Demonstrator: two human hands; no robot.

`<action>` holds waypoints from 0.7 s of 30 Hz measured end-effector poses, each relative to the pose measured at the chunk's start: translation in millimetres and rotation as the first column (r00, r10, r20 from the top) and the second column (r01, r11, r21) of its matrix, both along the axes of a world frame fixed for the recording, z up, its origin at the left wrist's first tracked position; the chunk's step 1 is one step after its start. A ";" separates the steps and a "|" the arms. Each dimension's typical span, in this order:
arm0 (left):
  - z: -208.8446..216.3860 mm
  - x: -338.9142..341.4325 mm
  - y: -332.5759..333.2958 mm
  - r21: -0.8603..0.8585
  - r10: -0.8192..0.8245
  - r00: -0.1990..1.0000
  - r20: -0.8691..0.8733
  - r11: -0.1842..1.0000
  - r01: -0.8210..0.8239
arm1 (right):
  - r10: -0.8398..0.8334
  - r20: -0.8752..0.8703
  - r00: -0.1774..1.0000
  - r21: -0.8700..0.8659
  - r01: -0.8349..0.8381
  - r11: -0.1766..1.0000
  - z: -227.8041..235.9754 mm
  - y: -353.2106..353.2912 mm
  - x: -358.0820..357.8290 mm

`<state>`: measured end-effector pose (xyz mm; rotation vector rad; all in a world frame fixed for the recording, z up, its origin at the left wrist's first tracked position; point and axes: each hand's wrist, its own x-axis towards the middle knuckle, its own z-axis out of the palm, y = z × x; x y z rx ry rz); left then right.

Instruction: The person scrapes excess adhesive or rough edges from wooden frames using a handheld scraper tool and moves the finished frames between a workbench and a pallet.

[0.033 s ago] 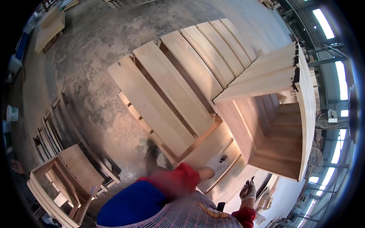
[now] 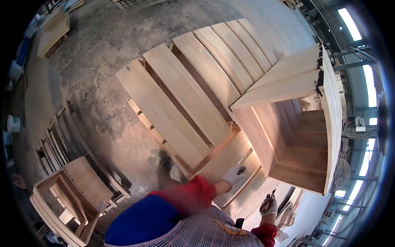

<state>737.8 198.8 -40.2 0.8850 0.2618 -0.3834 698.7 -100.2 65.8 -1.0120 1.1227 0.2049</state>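
Observation:
My left hand, in a white glove with dark fingertips, rests at the pale wooden panel in front of me. Its fingers are curled together; anything inside them is too small to make out. Lower right, my right hand wears a stained glove and is closed on a small tool with a dark pointed tip. Beyond my left hand, wide slats with gaps between them form part of a large wooden piece. An open wooden box rises from its right side.
A smaller wooden frame stands at lower left beside slatted pieces. Stacked boards lie at the far left, and a white bucket stands near the left rim. A fan is at the right.

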 end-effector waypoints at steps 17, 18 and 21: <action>51.2 -64.2 -13.3 0.200 0.341 0.940 -0.003 0.921 -0.334 | 0.054 0.079 0.995 0.226 -0.071 0.972 -103.8 -116.0 -52.6; 57.1 -91.7 -16.8 0.164 0.376 0.926 -0.039 0.916 -0.365 | 0.082 0.026 0.996 0.305 -0.086 0.949 -114.1 -123.3 -52.1; 52.7 -179.9 -35.4 0.240 0.440 0.888 -0.133 0.884 -0.402 | 0.143 0.114 0.983 0.118 -0.156 0.981 -125.8 -103.3 -43.1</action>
